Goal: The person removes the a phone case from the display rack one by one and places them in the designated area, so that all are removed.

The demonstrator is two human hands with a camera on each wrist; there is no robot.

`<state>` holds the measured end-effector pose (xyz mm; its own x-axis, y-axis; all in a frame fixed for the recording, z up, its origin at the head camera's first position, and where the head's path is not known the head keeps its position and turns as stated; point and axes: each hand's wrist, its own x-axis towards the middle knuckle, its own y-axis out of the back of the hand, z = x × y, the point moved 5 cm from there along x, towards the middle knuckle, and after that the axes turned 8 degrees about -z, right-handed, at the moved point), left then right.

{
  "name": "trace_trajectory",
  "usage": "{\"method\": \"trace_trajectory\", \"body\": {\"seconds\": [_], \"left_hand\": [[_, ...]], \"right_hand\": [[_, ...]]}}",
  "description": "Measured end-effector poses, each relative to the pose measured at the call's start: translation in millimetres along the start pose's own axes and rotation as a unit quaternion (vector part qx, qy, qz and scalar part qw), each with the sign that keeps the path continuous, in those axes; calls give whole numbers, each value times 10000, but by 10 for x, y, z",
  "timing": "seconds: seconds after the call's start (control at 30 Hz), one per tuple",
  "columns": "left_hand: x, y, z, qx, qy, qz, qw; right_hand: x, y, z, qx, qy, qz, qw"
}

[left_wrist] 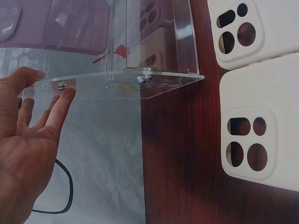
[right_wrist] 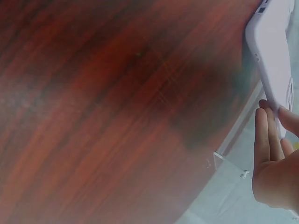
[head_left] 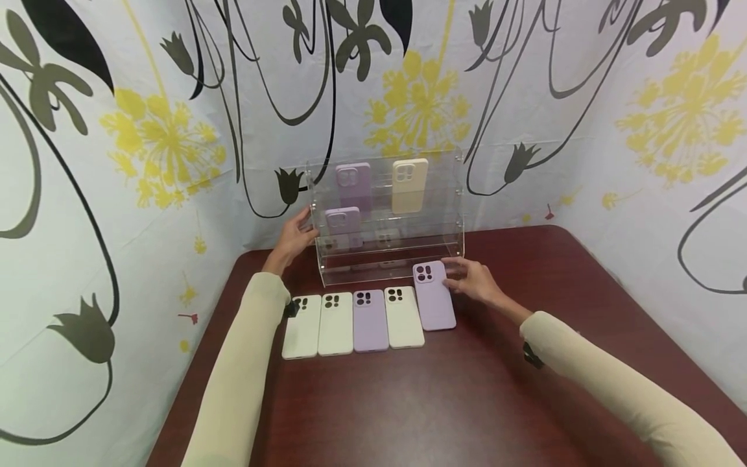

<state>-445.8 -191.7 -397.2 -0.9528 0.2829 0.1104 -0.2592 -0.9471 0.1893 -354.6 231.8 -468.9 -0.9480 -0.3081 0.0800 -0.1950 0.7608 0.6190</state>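
Fingers of the right hand (head_left: 475,280) lie nearly straight and close together, their tips touching the right edge of a purple phone case (head_left: 434,296) near its camera end; the right wrist view shows the fingertips (right_wrist: 262,135) against the case's rim, with no curl around it. That case lies flat on the dark wooden table (head_left: 443,402), back side up, its long axis running from the person toward the stand and leaning slightly left at the far end. Its camera cutouts point away from the person, almost touching the front of the clear acrylic stand (head_left: 388,220). It sits a little farther forward than the row beside it: a cream case (head_left: 403,316), a second purple case (head_left: 370,320), and two more cream cases (head_left: 336,323) (head_left: 303,326), all lying parallel with cutouts at the far end.

The left hand (head_left: 294,238) is open, fingers relaxed and spread, resting against the stand's left side panel (left_wrist: 117,83). On the stand's shelves stand two purple cases (head_left: 353,185) (head_left: 342,220) and one cream case (head_left: 409,185), upright.
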Motion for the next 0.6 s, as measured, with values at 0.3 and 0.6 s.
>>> {"method": "trace_trajectory", "body": {"seconds": [0.3, 0.6], "left_hand": [[-35, -10, 87, -297, 33, -74, 9995], [-105, -40, 187, -37, 104, -186, 9998]], "right_hand": [[-40, -57, 88, 242, -261, -80, 9993], [-102, -98, 180, 146, -343, -168, 9992]]}}
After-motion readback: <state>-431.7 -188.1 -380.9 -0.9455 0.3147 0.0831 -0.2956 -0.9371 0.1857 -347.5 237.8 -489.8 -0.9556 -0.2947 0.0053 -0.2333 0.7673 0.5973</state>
